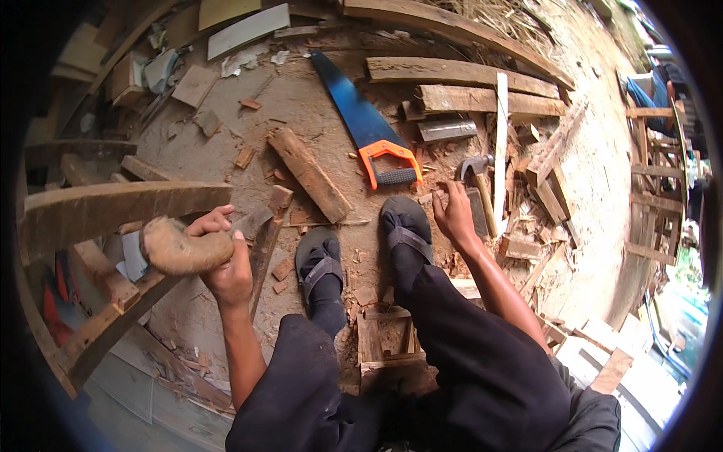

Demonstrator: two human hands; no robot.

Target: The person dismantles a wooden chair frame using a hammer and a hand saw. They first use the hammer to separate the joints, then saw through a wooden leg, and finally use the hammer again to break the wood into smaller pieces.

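Fingers of the left hand grasped a curved tan piece, apparently wood, likely stiff and best gripped along its bend, near a brown timber frame; the seemingly empty right hand, loosely bent, hung beside a wooden-handled steel claw hammer.

Daylight: it seems to come mainly from the right side.
Ground: very bright on the right, almost white; duller toward the left.
Wooden frame: strong glare lies behind it, and details there are washed out.
Saw: quite clear, with a soft shine on the blade.
Handle: evenly lit, slightly soft.
Trousers: very dark, so folds are difficult to see.
Beam: dim, and bent near the edge.
Lower left: hazy, with little contrast.
Rim: black, blurred, strongly distorted.
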